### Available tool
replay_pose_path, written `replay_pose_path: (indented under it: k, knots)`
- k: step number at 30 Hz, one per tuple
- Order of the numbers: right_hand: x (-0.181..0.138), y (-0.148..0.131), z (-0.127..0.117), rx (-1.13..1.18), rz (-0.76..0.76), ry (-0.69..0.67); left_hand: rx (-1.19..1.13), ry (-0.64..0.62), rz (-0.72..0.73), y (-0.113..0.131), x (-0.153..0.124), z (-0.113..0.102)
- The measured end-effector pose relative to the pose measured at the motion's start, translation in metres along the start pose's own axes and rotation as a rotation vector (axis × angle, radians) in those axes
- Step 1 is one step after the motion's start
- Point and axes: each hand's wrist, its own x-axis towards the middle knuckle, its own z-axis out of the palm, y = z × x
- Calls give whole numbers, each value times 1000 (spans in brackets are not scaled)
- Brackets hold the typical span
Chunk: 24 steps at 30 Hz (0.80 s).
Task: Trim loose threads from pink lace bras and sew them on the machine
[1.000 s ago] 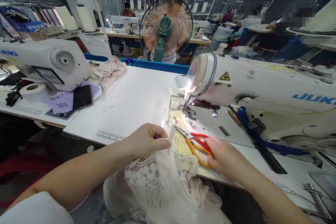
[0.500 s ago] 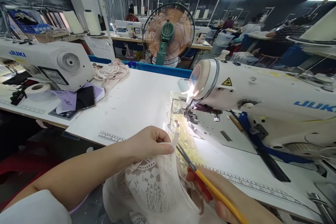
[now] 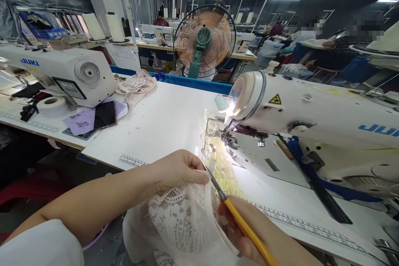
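My left hand (image 3: 177,171) pinches the upper edge of a white lace garment (image 3: 183,224) that hangs off the front of the table toward my lap. My right hand (image 3: 249,235) grips yellow-handled scissors (image 3: 240,220). Their blades point up and left and meet a narrow white strap on the garment just beside my left thumb. Right behind, the white JUKI sewing machine (image 3: 311,112) has its lamp lit over the needle plate (image 3: 230,141).
The white table (image 3: 168,120) carries a printed ruler along its front edge. At left stand a second JUKI machine (image 3: 59,72), a tape roll (image 3: 51,106), a dark phone (image 3: 104,114) and pink fabric (image 3: 134,85). A fan (image 3: 204,41) stands behind; other people work at the back right.
My right hand picked the scissors up from the machine bed, brought them down to the garment, and the blades now touch the strap at my left thumb. The left hand kept its pinch.
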Motion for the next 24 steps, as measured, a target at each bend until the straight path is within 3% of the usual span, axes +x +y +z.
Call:
replay_pose_path:
  k: [14,20,24]
  knots:
    - [-1,-5,8,89,-15,39,37,-44,-16,2,-3,-5]
    - [4,-19,8,50,97,17,57,-36,-38,5,-3,-5]
    - [9,-25,11,91,71,72,46,-43,-36,6,-3,-6]
